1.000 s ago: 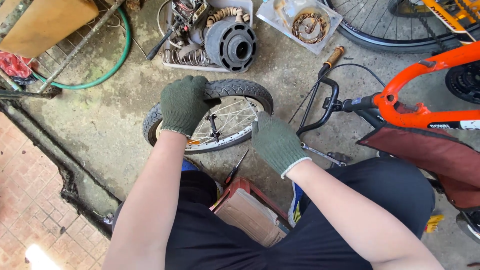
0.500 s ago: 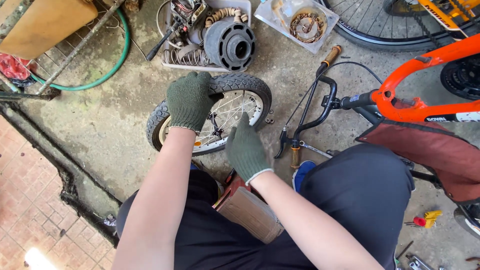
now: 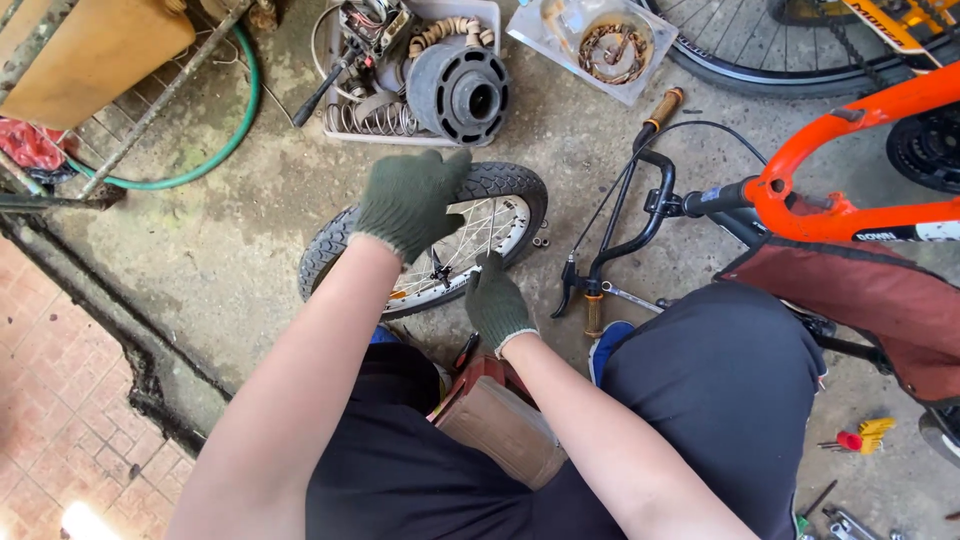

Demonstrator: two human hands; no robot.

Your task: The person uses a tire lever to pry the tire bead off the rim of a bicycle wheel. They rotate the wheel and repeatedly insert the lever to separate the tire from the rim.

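A small spoked bicycle wheel [image 3: 505, 190] with a knobbly black tyre lies tilted on the concrete floor in front of me. My left hand [image 3: 410, 200], in a green glove, is wrapped over the tyre's far upper side. My right hand [image 3: 497, 302], also gloved, sits at the wheel's near rim, right of the axle [image 3: 440, 272], with its fingers together and pointing at the spokes. Whether it holds anything is hidden. I sit on a low reddish-brown stool [image 3: 500, 425].
An orange bicycle frame [image 3: 830, 150] with black handlebars [image 3: 640, 220] lies at the right, a wrench [image 3: 630, 295] beneath it. Behind the wheel are a tray of motor parts [image 3: 460, 95], a clear tray [image 3: 600, 40], a large bicycle wheel [image 3: 760, 65] and a green hose [image 3: 215, 150]. Hex keys [image 3: 860, 435] lie lower right.
My right hand has drawn back from over the spokes to the wheel's near rim. My left hand has stayed on the tyre, and the wheel has shifted slightly right.
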